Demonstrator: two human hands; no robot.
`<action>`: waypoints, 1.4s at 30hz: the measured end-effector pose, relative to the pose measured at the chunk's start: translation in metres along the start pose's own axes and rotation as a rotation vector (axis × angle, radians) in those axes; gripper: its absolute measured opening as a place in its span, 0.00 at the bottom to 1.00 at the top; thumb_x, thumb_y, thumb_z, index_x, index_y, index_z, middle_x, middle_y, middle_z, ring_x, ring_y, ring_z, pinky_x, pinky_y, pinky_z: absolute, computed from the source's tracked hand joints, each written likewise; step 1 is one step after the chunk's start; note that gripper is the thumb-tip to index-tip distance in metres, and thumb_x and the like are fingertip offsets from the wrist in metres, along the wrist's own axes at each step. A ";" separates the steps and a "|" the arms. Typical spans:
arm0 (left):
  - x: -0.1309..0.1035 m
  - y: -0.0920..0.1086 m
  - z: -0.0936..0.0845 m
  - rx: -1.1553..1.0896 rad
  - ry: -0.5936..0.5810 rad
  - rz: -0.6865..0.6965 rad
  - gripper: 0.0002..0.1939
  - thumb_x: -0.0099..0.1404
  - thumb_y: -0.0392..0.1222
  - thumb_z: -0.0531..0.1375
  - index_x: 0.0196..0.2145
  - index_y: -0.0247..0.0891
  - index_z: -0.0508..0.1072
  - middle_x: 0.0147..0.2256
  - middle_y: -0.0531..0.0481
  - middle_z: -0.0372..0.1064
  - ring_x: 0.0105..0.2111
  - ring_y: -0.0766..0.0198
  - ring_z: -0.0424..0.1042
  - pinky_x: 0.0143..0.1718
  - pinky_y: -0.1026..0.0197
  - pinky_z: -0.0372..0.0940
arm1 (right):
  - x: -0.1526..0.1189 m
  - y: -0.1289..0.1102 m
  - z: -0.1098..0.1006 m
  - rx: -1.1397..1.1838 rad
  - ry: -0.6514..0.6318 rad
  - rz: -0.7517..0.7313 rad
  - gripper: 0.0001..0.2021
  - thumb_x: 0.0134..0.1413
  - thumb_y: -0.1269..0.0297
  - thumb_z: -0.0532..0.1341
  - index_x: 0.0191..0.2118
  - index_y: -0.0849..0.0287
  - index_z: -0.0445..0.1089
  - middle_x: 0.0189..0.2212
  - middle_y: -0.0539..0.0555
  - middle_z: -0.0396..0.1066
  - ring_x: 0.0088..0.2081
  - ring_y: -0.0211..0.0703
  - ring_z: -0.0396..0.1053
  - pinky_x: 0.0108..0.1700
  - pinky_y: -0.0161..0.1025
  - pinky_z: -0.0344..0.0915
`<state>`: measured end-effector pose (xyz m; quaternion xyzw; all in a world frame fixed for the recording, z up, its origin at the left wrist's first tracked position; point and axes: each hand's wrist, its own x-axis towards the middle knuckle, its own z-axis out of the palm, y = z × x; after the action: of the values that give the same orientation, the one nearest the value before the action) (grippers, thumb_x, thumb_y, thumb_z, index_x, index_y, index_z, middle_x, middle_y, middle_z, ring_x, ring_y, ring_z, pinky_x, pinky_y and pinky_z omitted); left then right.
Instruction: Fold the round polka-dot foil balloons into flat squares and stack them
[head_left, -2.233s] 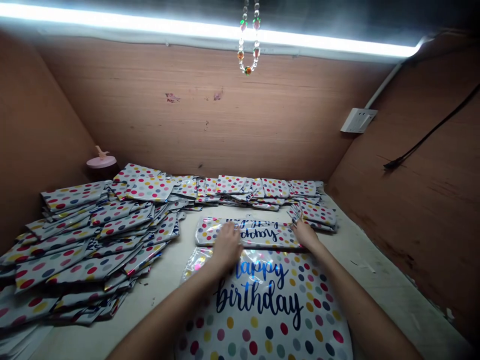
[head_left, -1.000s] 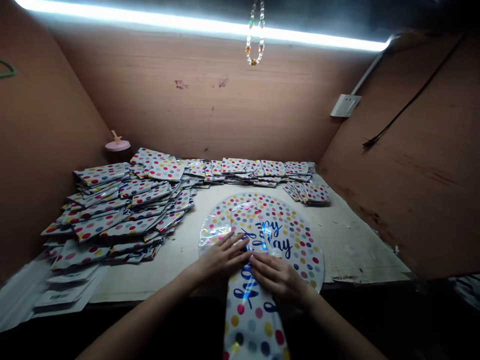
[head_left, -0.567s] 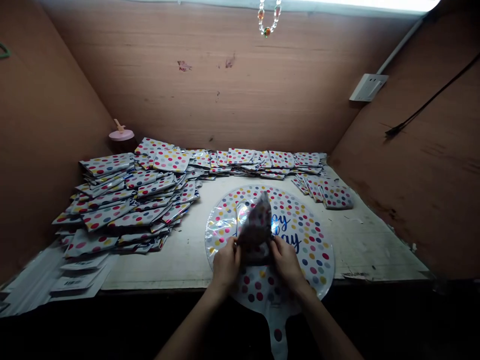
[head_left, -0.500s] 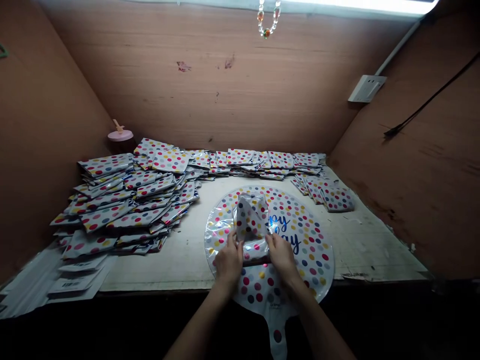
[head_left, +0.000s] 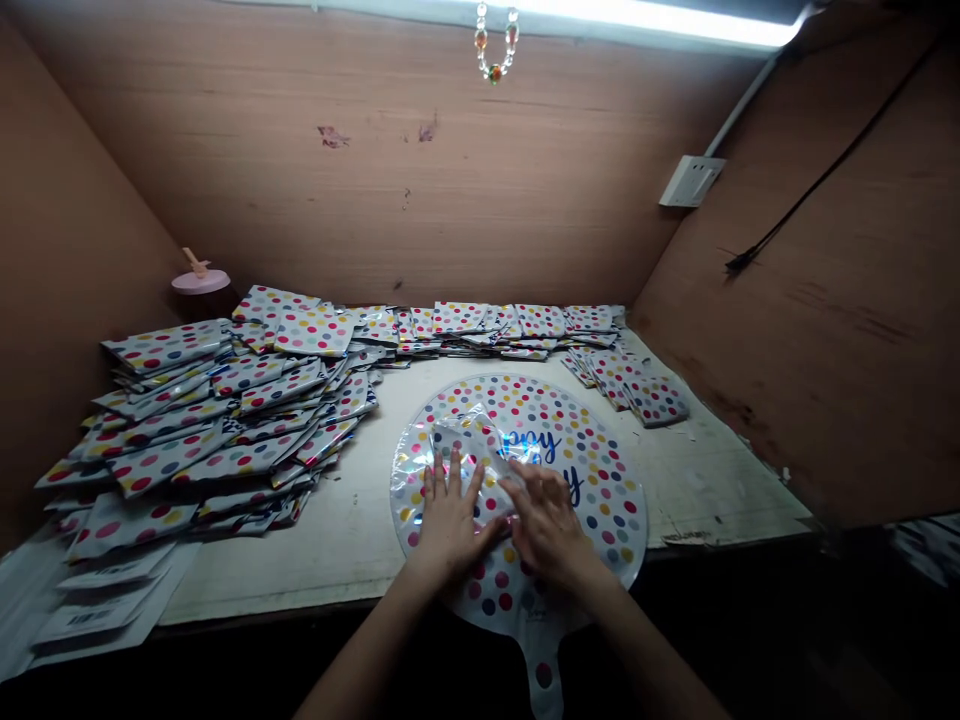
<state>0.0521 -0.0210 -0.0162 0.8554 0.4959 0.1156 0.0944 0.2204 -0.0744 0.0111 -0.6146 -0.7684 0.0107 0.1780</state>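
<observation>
A flat, round foil balloon (head_left: 615, 470) with coloured dots and blue lettering lies on the worktop, its tail hanging over the front edge. On its left half rests a folded dotted foil balloon (head_left: 466, 437), shiny and partly covered by my hands. My left hand (head_left: 454, 520) lies flat on this folded piece with fingers spread. Close beside it, my right hand (head_left: 551, 525) has bent fingers closed at the folded piece's right edge. Its thumb is mostly hidden.
Stacks of folded dotted balloons (head_left: 202, 410) fill the left side. More folded balloons (head_left: 461, 318) line the back wall, and a small fanned pile (head_left: 652, 400) sits at right. White printed cards (head_left: 105, 610) lie front left. A pink-lidded cup (head_left: 201, 283) stands behind the stacks.
The folded balloon, held up between both hands before, now lies lower and flatter on the round one. My left hand has opened flat onto it; the view has shifted right.
</observation>
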 end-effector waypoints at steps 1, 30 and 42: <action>0.001 -0.001 -0.002 -0.001 -0.036 0.024 0.48 0.56 0.71 0.54 0.66 0.43 0.48 0.68 0.40 0.32 0.65 0.35 0.24 0.60 0.31 0.30 | -0.006 0.005 -0.002 -0.044 -0.004 -0.125 0.26 0.55 0.69 0.55 0.61 0.60 0.59 0.64 0.61 0.51 0.63 0.60 0.50 0.62 0.59 0.50; 0.025 0.008 -0.026 -0.084 -0.009 -0.529 0.16 0.69 0.43 0.50 0.49 0.34 0.69 0.42 0.35 0.73 0.39 0.50 0.74 0.38 0.53 0.66 | 0.040 -0.007 0.032 0.026 0.109 0.197 0.26 0.64 0.54 0.44 0.64 0.57 0.55 0.61 0.62 0.57 0.61 0.59 0.54 0.58 0.58 0.55; 0.027 -0.038 -0.018 -0.173 0.048 -0.072 0.23 0.64 0.39 0.52 0.57 0.38 0.64 0.59 0.43 0.60 0.60 0.52 0.56 0.61 0.46 0.51 | 0.040 0.005 0.038 0.043 -0.290 -0.087 0.52 0.48 0.31 0.51 0.69 0.55 0.28 0.69 0.55 0.23 0.67 0.60 0.22 0.65 0.58 0.28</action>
<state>0.0282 0.0221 -0.0072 0.8228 0.5166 0.1748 0.1601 0.2070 -0.0272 -0.0148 -0.5690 -0.8114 0.1082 0.0784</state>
